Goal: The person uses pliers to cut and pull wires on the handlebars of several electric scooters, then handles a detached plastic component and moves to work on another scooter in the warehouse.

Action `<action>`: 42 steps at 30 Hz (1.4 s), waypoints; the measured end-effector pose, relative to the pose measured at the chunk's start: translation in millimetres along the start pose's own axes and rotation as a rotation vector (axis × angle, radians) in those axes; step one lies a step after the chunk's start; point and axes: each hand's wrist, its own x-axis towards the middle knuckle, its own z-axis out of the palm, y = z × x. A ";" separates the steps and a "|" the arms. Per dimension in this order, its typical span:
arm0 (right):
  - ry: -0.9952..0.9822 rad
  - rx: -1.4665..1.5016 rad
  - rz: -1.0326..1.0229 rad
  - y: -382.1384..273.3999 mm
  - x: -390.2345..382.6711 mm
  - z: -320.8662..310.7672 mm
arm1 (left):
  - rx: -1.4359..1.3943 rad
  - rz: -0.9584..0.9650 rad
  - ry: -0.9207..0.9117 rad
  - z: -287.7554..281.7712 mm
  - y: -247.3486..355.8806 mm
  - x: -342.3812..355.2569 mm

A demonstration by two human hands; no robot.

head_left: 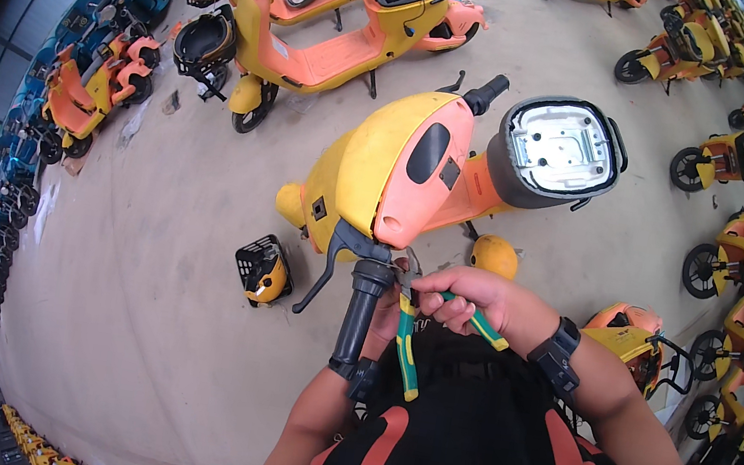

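Our right hand (463, 301) grips steel pliers with green-and-yellow handles (406, 334), handles spread, head just left of it, beside the black cylindrical handlebar grip (360, 313); our left hand (385, 319), mostly hidden behind, can't tell.

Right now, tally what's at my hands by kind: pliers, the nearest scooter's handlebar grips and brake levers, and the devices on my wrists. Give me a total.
Pliers: 1
Handlebar grips: 2
Brake levers: 2
Wrist devices: 2
Total: 7
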 end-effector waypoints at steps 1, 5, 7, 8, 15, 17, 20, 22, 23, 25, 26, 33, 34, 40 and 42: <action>0.004 0.008 -0.022 2.5 1.7 -4.5 | 0.040 -0.004 0.004 1.7 -2.5 0.2; -0.074 0.420 -0.256 38.1 13.9 3.7 | 0.074 -0.015 0.071 61.1 10.0 -16.4; -0.010 0.422 -0.395 53.8 17.3 16.1 | 0.072 -0.075 0.142 54.7 5.2 -33.0; -0.003 0.372 -0.445 58.1 20.4 14.3 | 0.047 -0.078 0.115 43.5 1.7 -33.0; 0.030 0.221 -0.417 47.9 23.5 8.6 | -0.101 -0.070 -0.249 59.1 8.2 -21.9; 0.011 0.209 -0.351 38.8 24.3 7.3 | -0.059 -0.066 -0.203 84.8 15.5 -25.5; -0.023 0.400 -0.214 33.0 19.3 16.6 | 0.080 0.066 -0.136 69.4 8.0 -23.3; -0.026 0.366 -0.257 37.7 20.5 15.7 | 0.048 0.058 -0.256 58.4 5.6 -21.2; -0.032 0.336 -0.302 41.2 20.4 14.5 | 0.018 0.044 -0.375 59.1 5.7 -18.9; -0.001 0.251 -0.363 45.8 18.4 13.2 | -0.225 -0.110 -0.333 57.3 8.0 -16.6; 0.002 0.254 -0.309 42.0 14.9 13.8 | -0.073 -0.076 -0.191 54.4 5.7 -17.6; 0.108 0.208 -0.222 26.6 16.5 30.1 | 0.947 0.060 -0.048 -30.9 -15.6 -10.7; 0.066 0.239 -0.193 21.1 14.2 19.4 | 0.943 0.092 -0.063 -14.8 -16.9 -6.9; -0.078 0.193 -0.282 34.8 29.5 -7.6 | 0.231 0.087 0.120 126.2 11.4 -11.5; -0.032 0.122 -0.324 41.2 29.8 2.5 | 0.241 -0.068 0.188 77.5 18.7 -28.5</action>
